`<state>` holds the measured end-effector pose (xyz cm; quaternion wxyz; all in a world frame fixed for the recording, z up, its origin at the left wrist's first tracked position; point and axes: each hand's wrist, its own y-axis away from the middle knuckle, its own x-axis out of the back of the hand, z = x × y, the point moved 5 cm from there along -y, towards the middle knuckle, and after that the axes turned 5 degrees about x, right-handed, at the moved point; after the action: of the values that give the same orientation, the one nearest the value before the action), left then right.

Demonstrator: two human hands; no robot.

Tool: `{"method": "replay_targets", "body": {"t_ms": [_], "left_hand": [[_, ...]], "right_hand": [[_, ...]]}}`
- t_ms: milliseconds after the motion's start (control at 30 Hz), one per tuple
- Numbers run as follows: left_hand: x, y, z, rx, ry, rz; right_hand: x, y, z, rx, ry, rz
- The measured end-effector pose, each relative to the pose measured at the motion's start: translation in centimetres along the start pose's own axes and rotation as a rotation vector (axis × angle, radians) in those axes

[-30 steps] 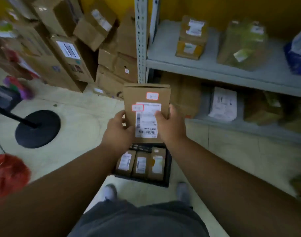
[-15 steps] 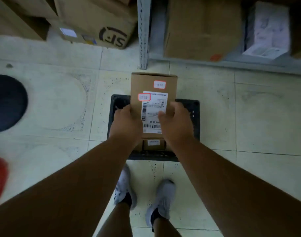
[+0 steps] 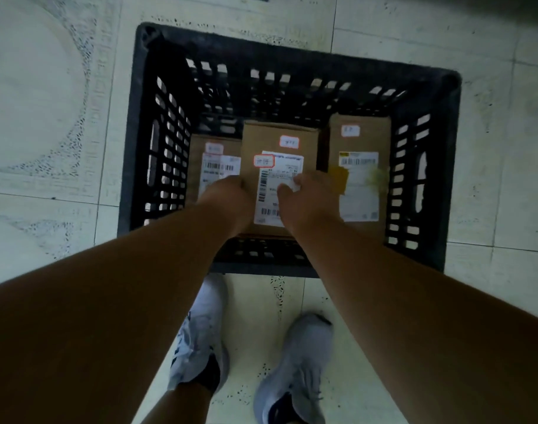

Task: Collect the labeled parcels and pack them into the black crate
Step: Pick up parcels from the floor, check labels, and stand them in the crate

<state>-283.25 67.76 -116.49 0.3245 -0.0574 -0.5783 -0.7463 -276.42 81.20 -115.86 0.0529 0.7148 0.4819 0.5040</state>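
Both bare forearms reached forward and down from the lower corners of the view, converging toward the middle. The left hand (image 3: 231, 198) gripped the left edge of a cardboard parcel (image 3: 280, 142), its back turned up and fingers curled out of sight. The right hand (image 3: 307, 200) held the parcel's right side, its fingers (image 3: 301, 180) bent over the top face.

Brown parcels in a black slatted crate on the floor

The black crate (image 3: 140, 142) stands open-topped. A middle parcel (image 3: 280, 139), label up with two red-edged stickers, sits between a parcel (image 3: 200, 148) along the left wall and a parcel (image 3: 359, 179) with yellow tape along the right wall.
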Motion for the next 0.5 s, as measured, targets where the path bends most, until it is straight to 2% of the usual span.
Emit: {"method": "replay_targets", "body": {"t_ms": [233,333,400,500], "left_hand": [[-3.3,-1.6,0.5,-0.089,-0.241,-0.107],[-4.3,-0.8,1.1,-0.117,-0.413,-0.166],[-4.4,-1.5,1.0,-0.13,-0.466,-0.113],[-3.0,-2.6,0.8,-0.135,-0.51,0.085]], "right_hand": [[-2.4,-1.2,2.5,0.032,0.124,-0.119],[-3.8,-1.6,2.8,0.02,0.086,-0.267],[-4.6,-1.8,2.9,0.036,0.147,-0.356],[-4.7,-2.0,3.1,0.063,0.275,-0.385]]}}
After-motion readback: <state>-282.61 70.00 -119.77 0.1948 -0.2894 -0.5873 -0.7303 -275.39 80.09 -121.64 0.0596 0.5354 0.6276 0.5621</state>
